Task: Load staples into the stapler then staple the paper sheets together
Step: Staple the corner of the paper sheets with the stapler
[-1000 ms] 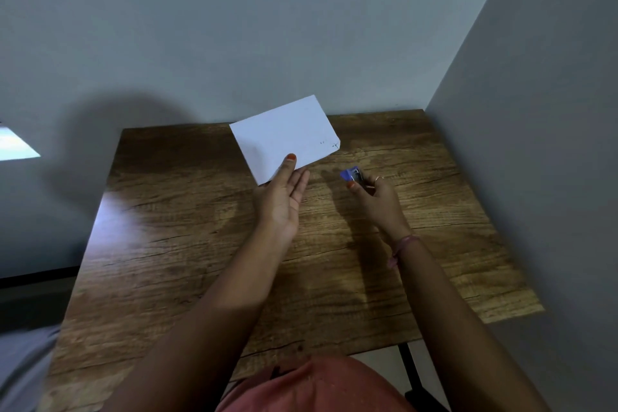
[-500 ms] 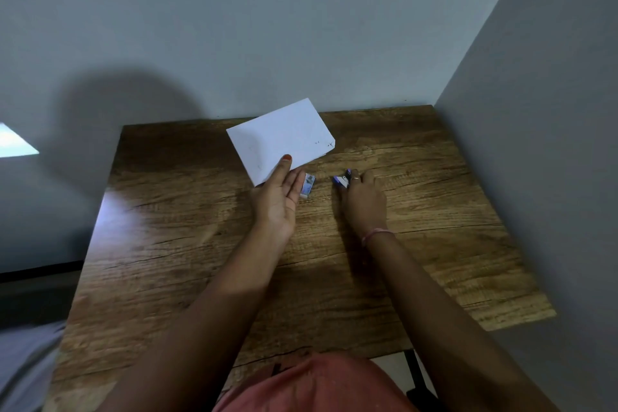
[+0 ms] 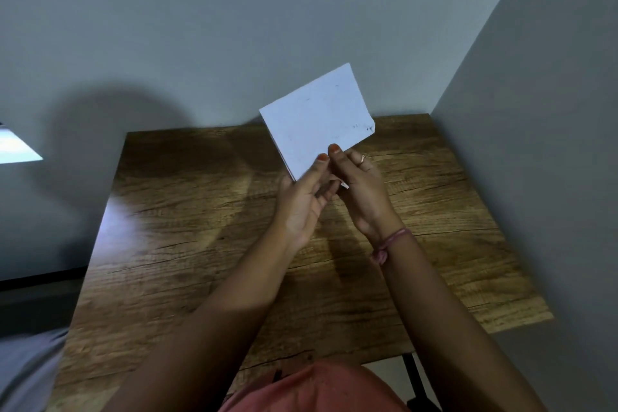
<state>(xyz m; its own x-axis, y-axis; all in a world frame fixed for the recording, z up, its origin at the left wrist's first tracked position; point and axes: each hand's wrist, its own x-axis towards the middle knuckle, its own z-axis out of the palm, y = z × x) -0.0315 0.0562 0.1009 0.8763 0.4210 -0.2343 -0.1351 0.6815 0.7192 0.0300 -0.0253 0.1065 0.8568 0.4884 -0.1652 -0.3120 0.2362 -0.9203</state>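
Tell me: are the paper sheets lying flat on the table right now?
No: the paper sheets are held up above the table, pinched by the left hand and right hand.

Both bare forearms are reaching forward and converging. The left hand (image 3: 302,200) is pinching with its thumb on top, fingers curled beneath. The right hand (image 3: 363,192) is touching it, thumb tip beside the left thumb.

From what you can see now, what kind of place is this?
Probably a plain indoor room with a small work desk set in a corner. A wooden table stands against bare grey walls, and both hands hold paper sheets above it.
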